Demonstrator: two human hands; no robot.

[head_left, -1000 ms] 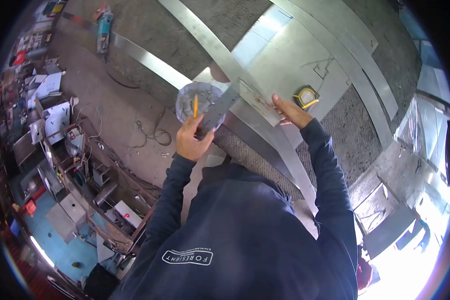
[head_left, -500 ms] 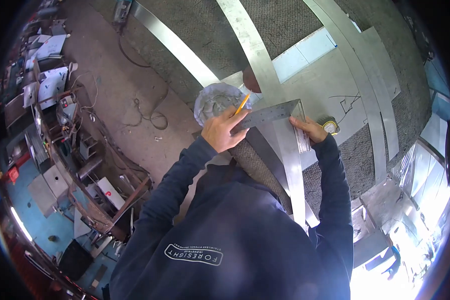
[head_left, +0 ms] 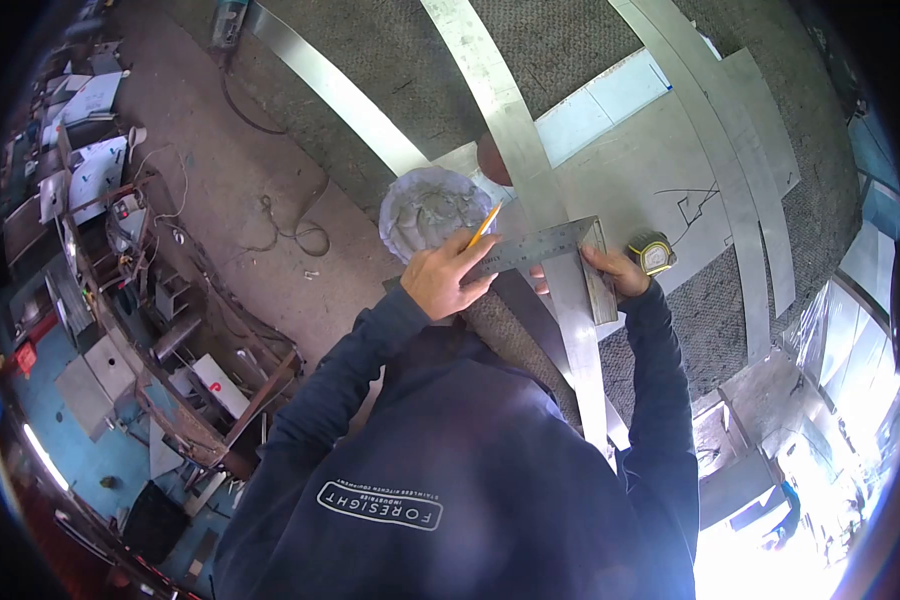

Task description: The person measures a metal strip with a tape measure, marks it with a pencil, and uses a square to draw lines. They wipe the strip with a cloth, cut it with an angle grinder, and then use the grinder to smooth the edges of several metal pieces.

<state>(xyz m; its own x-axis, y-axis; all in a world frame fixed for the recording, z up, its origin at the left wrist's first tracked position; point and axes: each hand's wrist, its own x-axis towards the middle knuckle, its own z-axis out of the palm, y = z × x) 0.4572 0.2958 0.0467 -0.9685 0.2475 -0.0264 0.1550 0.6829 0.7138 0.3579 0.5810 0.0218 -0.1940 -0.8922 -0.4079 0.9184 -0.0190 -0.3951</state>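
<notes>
Between thumb and fingers of my left hand (head_left: 444,279) is a yellow pencil (head_left: 485,226), its tip pointing up; the same fingers touch the blade end of a metal square (head_left: 540,246). My right hand (head_left: 615,272) grips the thick stock of the square, with fingertips showing beneath a long metal strip (head_left: 573,318). The square's blade lies across that strip. A tape measure (head_left: 651,252) rests just right of my right hand. Beside my left hand is a round bundle in crumpled plastic (head_left: 432,210).
More metal strips (head_left: 345,92) and a flat sheet (head_left: 660,150) lie on the carpeted surface. A power tool (head_left: 228,24) with a cord is at the top left. A rack with metal parts (head_left: 185,400) stands at the left, and metal boxes (head_left: 760,400) at the lower right.
The square has tilted and moved slightly down with my right hand, whose fingertips now show under the strip. More of the tape measure shows. The whole view has shifted a little.
</notes>
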